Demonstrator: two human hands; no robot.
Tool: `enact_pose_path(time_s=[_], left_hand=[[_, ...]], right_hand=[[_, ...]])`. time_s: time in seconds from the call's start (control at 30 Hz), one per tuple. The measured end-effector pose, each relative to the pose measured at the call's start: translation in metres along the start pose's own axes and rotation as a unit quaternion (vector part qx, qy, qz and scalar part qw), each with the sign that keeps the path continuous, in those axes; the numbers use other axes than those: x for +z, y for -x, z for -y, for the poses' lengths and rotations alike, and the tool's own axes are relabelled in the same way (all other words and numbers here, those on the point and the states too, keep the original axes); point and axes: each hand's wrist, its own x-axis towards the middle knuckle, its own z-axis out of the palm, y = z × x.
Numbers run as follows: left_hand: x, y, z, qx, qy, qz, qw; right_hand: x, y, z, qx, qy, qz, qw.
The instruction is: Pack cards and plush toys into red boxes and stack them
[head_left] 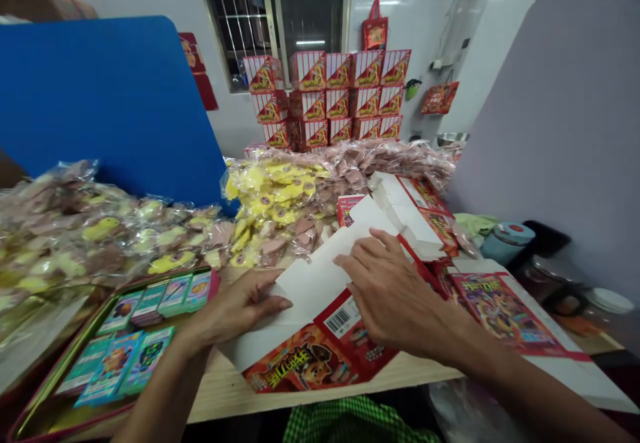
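Holding a red-and-white printed carton (310, 363) at lower center of the frame, by its left edge, between thumb and fingers of the left hand (245, 303); resting the right hand (383, 286), with fingers bent, on its white flap (303, 293), too hidden to tell whether gripping. Showing beneath, a pale wooden table (215, 389); at lower left, cards (113, 363) in a gold-lined tray (65, 421); at lower right, another box panel (510, 309); across the middle, heaped plastic-wrapped yellow pieces (273, 193); at upper center, stacked red boxes (340, 103).
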Motion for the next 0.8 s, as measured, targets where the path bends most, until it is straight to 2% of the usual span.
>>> enact_pose_path(time_s=[0.07,0.17,0.27,0.37,0.47,0.53,0.6,0.67,0.7,0.73,0.8], left_hand=[[0.003,-0.005,0.001,-0.004,-0.008,0.017,1.0],[0.009,-0.015,-0.003,-0.002,-0.037,0.05,0.998],[0.011,-0.024,-0.01,0.005,-0.069,0.08,0.994],[0.015,-0.037,-0.005,0.006,-0.113,0.062,0.992],[0.029,-0.05,0.018,-0.005,-0.216,-0.004,0.976],[0.044,-0.053,0.039,0.011,-0.294,-0.079,0.952],[0.061,-0.046,0.061,0.083,-0.373,-0.211,0.9],[0.076,-0.031,0.075,0.174,-0.426,-0.349,0.816],[0.084,-0.022,0.079,0.194,-0.429,-0.377,0.797],[0.091,-0.014,0.081,0.198,-0.418,-0.381,0.801],[0.104,-0.004,0.08,0.181,-0.384,-0.344,0.838]], right_hand=[[0.002,0.005,-0.001,0.016,-0.019,0.005,1.0],[0.004,0.009,-0.003,-0.007,-0.043,0.001,0.999],[0.006,0.013,-0.005,-0.03,-0.109,0.062,0.992],[0.011,0.023,-0.004,-0.017,-0.186,0.083,0.979],[0.023,0.033,0.0,0.023,-0.234,0.108,0.966],[0.03,0.037,0.004,0.064,-0.223,0.144,0.962],[0.034,0.039,0.005,0.108,-0.187,0.169,0.962],[0.032,0.04,0.004,0.138,-0.163,0.168,0.962],[0.029,0.04,0.004,0.148,-0.159,0.163,0.962],[0.027,0.04,0.004,0.151,-0.161,0.158,0.962],[0.025,0.037,0.007,0.122,-0.174,0.143,0.967]])
